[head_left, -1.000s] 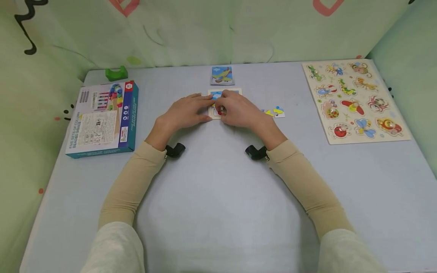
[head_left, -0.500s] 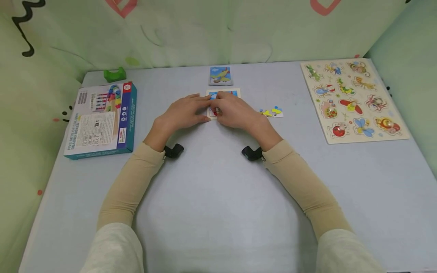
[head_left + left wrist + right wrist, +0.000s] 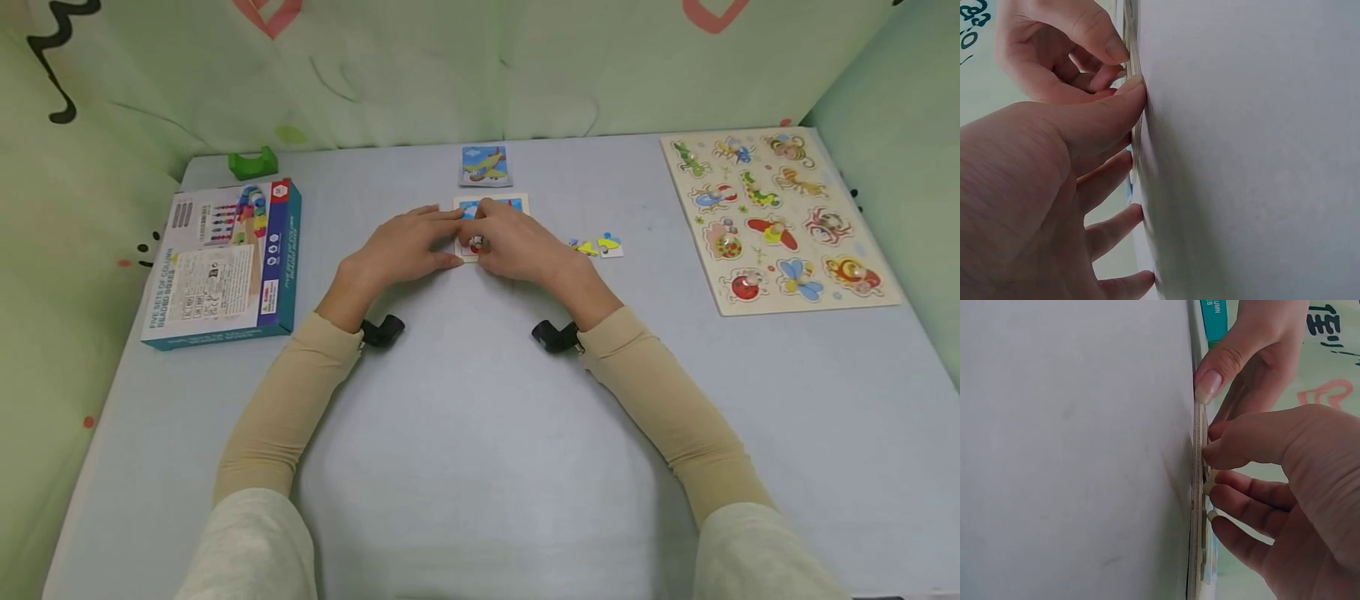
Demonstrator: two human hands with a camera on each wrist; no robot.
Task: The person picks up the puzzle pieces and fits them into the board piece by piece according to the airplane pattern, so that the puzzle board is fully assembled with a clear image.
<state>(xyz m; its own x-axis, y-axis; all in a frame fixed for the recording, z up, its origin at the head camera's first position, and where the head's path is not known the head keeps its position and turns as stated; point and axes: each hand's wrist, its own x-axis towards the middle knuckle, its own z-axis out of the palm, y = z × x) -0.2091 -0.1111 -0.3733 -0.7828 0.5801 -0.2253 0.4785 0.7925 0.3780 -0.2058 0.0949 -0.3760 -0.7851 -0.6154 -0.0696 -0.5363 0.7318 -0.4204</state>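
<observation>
A small puzzle board [image 3: 523,200] with a pale frame and a blue picture lies at the middle back of the table, largely covered by both hands. My left hand [image 3: 408,246] touches its left side, fingers extended and thumb at the near corner. Over the board, my right hand [image 3: 517,243] bends its fingers and thumb onto a puzzle piece [image 3: 476,242] at the lower left, mostly hidden beneath them. In the right wrist view the right thumb and fingertips meet the board's face [image 3: 1205,556]. Loose yellow-and-blue puzzle pieces [image 3: 610,246] lie right of the right hand.
Behind the board lies an airplane picture tile [image 3: 485,166]. On the left are a bead-toy box [image 3: 221,262] and a green plastic piece [image 3: 253,163]. A large insect peg puzzle [image 3: 780,221] occupies the right. A green patterned curtain [image 3: 420,75] borders the table's back.
The right hand shifts slightly over the lower left of the board, its fingers moving on the piece there. The left hand stays in place; the whole view has shifted a little.
</observation>
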